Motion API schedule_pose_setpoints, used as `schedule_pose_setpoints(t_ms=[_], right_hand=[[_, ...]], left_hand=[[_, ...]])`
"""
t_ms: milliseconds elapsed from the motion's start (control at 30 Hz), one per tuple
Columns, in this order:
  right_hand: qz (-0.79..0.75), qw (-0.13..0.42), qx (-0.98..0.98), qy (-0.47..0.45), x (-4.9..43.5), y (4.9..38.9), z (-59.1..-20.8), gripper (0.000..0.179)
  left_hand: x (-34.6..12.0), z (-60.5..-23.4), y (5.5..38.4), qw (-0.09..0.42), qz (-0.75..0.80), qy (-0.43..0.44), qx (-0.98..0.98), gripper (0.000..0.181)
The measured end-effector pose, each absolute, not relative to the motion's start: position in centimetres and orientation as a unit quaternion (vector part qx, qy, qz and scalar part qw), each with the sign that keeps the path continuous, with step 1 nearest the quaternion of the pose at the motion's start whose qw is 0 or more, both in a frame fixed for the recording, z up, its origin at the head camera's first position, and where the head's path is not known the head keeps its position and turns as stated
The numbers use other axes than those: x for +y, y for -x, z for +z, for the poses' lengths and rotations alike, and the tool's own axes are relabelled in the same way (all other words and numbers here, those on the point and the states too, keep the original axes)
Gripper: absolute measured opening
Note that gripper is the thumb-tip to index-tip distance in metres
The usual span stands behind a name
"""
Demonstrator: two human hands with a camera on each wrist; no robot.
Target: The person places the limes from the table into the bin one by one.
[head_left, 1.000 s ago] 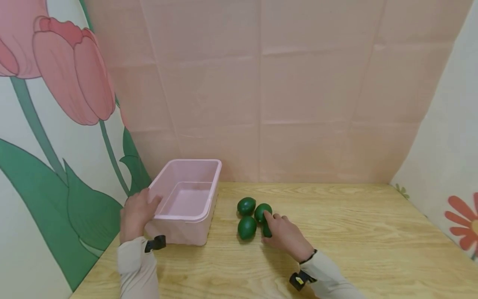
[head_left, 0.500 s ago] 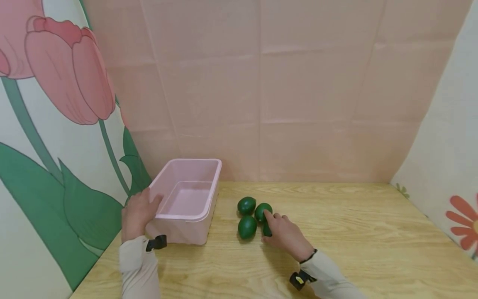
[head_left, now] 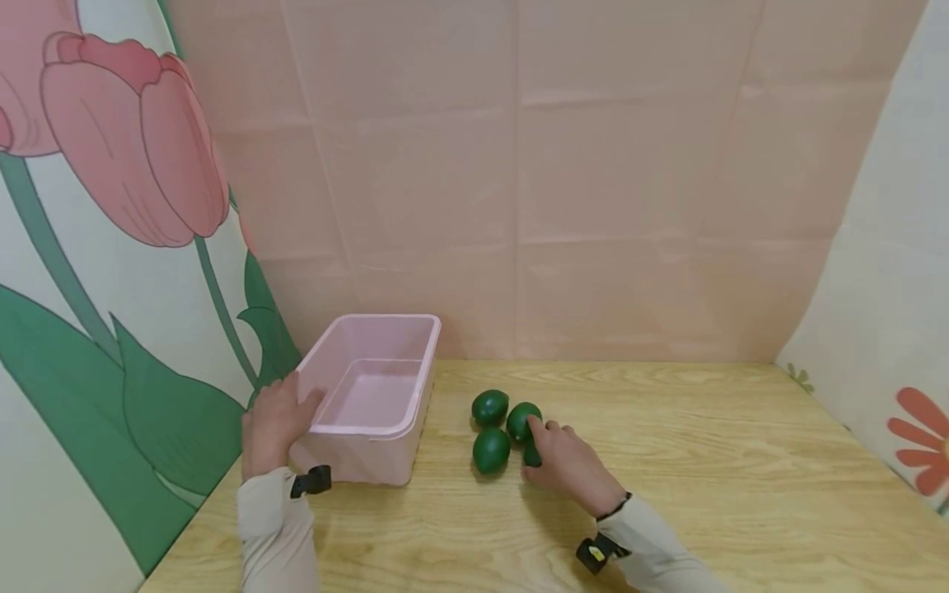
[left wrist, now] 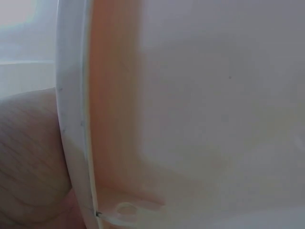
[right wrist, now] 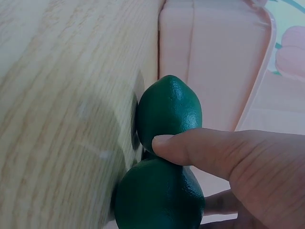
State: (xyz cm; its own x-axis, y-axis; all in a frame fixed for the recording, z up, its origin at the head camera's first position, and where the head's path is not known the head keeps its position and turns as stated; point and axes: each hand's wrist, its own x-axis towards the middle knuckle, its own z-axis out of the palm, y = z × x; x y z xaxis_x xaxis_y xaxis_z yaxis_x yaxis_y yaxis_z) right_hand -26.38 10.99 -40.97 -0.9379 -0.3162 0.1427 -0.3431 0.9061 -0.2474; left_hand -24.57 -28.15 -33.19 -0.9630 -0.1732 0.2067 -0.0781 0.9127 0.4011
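Note:
In the head view, my left hand grips the near left corner of a pink plastic bin, thumb over the rim. The left wrist view shows the bin's wall close up and part of the hand. To the bin's right, glossy green limes lie clustered: one at the back, one in front, one at the right. My right hand holds a partly hidden lime at the near right. In the right wrist view, the thumb lies over this lime, just below another lime.
Everything stands on a light wood-grain table. A pink cloth backdrop hangs behind it. A tulip-patterned panel closes the left side, and a flower-patterned panel the right. Nothing can be seen inside the bin.

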Motion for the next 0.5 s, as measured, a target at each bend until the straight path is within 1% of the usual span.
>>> schedule_pose_setpoints(t_ms=[200,500], right_hand=[[0.137,0.056,-0.974,-0.169,11.08,26.33,-40.76,0.061],[0.141,0.064,-0.974,-0.165,11.08,26.12,-40.41,0.062]], left_hand=[[-28.21,-33.27,24.59,0.116,-0.199,-0.066,-0.971,0.062],[-28.31,-33.32,24.76,0.117,-0.211,-0.069,-0.968,0.062]])
